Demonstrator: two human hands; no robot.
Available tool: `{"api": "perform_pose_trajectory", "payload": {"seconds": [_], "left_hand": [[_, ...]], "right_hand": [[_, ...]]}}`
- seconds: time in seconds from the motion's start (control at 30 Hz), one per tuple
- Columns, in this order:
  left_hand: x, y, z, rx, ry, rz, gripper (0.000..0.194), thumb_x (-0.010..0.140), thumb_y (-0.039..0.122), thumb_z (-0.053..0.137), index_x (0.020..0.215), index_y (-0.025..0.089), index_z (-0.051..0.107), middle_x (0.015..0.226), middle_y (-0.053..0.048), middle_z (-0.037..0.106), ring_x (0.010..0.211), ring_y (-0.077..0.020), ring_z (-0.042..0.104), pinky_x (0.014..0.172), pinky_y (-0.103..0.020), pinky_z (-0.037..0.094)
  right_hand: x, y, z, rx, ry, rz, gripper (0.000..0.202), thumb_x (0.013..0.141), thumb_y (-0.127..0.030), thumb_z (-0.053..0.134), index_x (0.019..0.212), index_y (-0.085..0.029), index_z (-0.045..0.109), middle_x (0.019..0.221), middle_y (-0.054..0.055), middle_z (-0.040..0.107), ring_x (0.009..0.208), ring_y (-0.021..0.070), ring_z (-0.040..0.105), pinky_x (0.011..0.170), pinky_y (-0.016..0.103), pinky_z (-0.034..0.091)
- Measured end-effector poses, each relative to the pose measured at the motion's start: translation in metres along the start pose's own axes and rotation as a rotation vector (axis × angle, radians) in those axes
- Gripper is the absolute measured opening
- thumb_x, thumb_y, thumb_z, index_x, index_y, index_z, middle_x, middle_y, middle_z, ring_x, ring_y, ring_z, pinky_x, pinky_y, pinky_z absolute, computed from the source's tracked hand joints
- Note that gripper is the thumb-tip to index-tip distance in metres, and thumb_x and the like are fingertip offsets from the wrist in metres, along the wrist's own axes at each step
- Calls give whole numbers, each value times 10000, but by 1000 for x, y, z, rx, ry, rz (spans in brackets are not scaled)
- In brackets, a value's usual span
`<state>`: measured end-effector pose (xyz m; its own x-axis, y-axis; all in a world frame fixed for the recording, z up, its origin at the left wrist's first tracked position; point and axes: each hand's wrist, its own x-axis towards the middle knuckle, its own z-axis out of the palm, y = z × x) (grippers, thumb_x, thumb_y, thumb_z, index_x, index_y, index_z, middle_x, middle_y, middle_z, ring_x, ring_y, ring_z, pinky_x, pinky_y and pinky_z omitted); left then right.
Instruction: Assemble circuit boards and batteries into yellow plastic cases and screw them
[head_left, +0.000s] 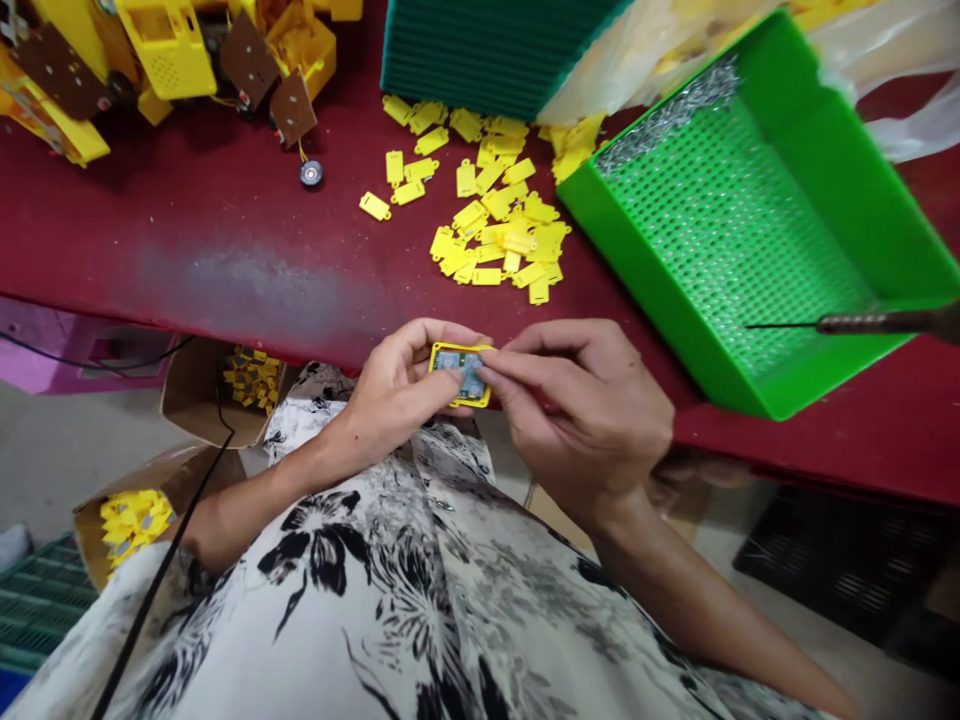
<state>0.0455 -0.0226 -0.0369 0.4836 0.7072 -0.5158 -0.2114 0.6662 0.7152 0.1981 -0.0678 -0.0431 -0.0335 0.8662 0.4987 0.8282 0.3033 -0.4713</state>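
A small yellow frame with a blue-green insert (471, 378) is held above my lap, just off the table's front edge. My left hand (409, 380) grips it from the left, thumb lying across the insert. At its right side, the thumb and forefinger of my right hand (577, 400) are pinched together, touching the frame's upper right edge; anything between those fingertips is too small to make out. Beyond the hands, a loose pile of small yellow plastic pieces (487, 277) lies on the dark red table (337, 240).
A green tray (675, 340) holding metal bits stands at the right, with a screwdriver-like tool (862, 323) over it. Behind are a teal crate (487, 60) and yellow housings (169, 50). Boxes of yellow parts (135, 520) stand below left. A black cable (180, 530) hangs at left.
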Motion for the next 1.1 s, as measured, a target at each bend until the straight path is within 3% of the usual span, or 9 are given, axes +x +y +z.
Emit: {"api": "perform_pose_trajectory", "payload": {"seconds": [0.23, 0.47, 0.63, 0.73, 1.1], "left_hand": [[-1, -3, -3, 21, -10, -12, 189, 836, 189, 683, 1010, 172, 609, 1069, -62, 690, 864, -140, 671, 670, -235, 608], [1, -5, -4, 61, 48, -24, 172, 829, 151, 662, 999, 155, 636, 1059, -68, 707, 832, -144, 675, 639, -234, 609], [-1, 0, -5, 81, -29, -40, 196, 816, 165, 697, 1007, 151, 655, 1029, -59, 702, 778, -114, 662, 626, -203, 588], [-1, 3, -4, 42, -81, -70, 196, 824, 155, 693, 1018, 149, 660, 1060, -67, 709, 779, -99, 668, 651, -187, 577], [5, 0, -1, -19, -94, -116, 237, 792, 159, 738, 1013, 152, 652, 974, -41, 715, 781, -114, 682, 653, -202, 582]], "right_hand": [[2, 8, 1, 86, -9, 8, 91, 873, -139, 703, 886, -224, 735, 818, 31, 665, 744, 152, 641, 598, 297, 503], [-1, 4, 3, -19, -30, -40, 91, 877, -139, 686, 843, -220, 707, 852, 43, 650, 777, 164, 592, 687, 337, 500], [-4, 1, 2, 0, 34, -74, 127, 847, -85, 697, 848, -211, 684, 811, 39, 647, 774, 167, 582, 665, 325, 479], [-5, 2, -4, -59, 4, -49, 117, 865, -118, 686, 880, -233, 680, 847, 40, 663, 787, 181, 607, 676, 355, 483], [3, 4, -12, -49, -11, -94, 120, 856, -87, 695, 858, -201, 661, 802, 44, 636, 795, 186, 572, 730, 338, 516]]}}
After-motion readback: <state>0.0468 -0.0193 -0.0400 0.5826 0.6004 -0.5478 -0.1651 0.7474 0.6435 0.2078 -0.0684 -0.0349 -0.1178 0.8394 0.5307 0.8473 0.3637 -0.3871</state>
